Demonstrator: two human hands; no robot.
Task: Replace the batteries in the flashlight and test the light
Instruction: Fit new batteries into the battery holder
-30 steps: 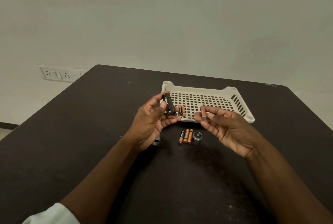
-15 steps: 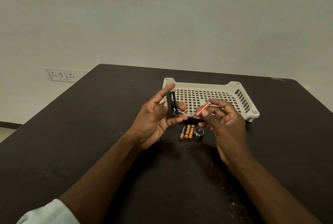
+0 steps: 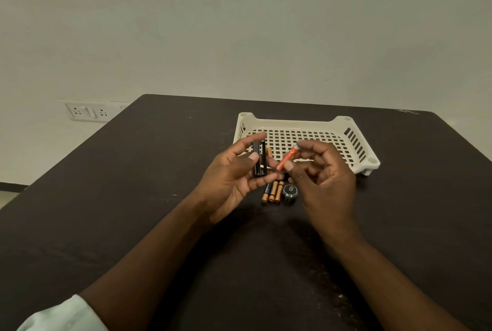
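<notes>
A dark table (image 3: 133, 197) fills the lower frame, with a white tray (image 3: 354, 141) at centre right. The left hand (image 3: 234, 179) grips a black holder (image 3: 259, 159) upright at frame centre. Just right of it, the right hand (image 3: 324, 179) pinches a tilted orange battery (image 3: 287, 157). Below both hands lie three batteries (image 3: 272, 191) beside a round cap (image 3: 290, 191).

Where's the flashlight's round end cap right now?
In the head view the end cap sits on the table, just right of the three batteries lying side by side, in front of the white tray.
</notes>
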